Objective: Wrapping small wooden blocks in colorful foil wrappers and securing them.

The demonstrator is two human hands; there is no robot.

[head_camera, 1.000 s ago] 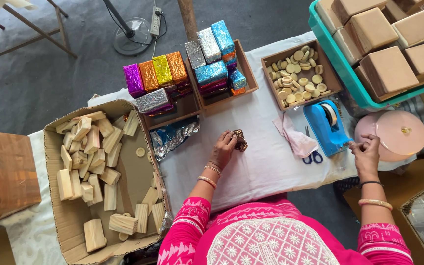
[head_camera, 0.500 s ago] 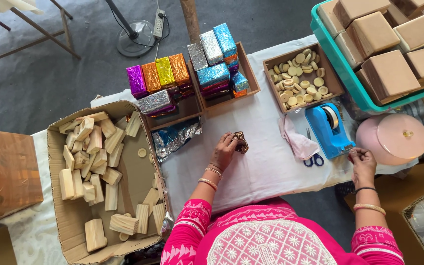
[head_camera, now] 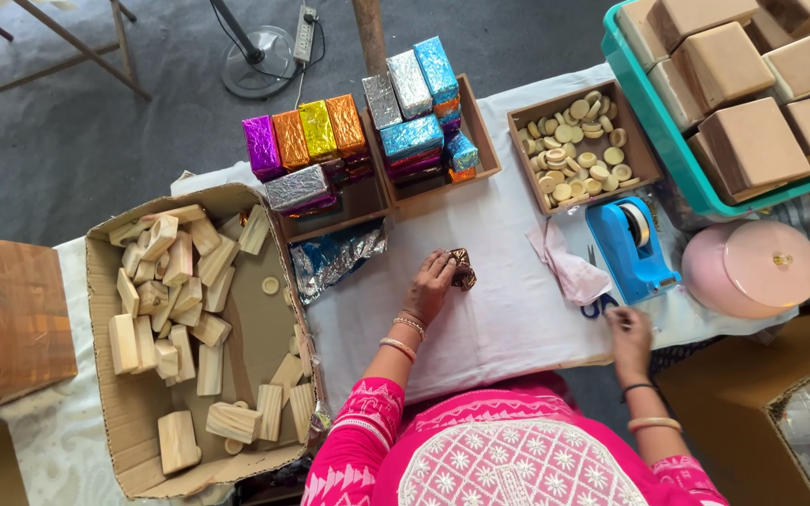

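Note:
My left hand [head_camera: 430,284] rests on the white cloth-covered table [head_camera: 508,309], holding a small block wrapped in dark brown foil [head_camera: 462,269]. Near the table's front edge my right hand [head_camera: 629,334] has its fingers pinched together, just below the blue tape dispenser [head_camera: 632,245] and the blue scissors handles [head_camera: 600,305]. Whether it holds a strip of tape is too small to tell. A crumpled blue and silver foil sheet [head_camera: 333,258] lies to the left of my left hand.
A cardboard box [head_camera: 264,328] of several wooden blocks sits at left. Wooden trays hold bright foil-wrapped blocks [head_camera: 304,136] and round wooden discs [head_camera: 578,150]. A teal crate [head_camera: 677,150] of brown boxes, a pink round tin [head_camera: 752,267] and a pink cloth [head_camera: 569,267] are at right.
My right hand has drawn back from beside the pink tin toward me and to the left, to the table's front edge below the tape dispenser. My left hand has stayed on the wrapped block.

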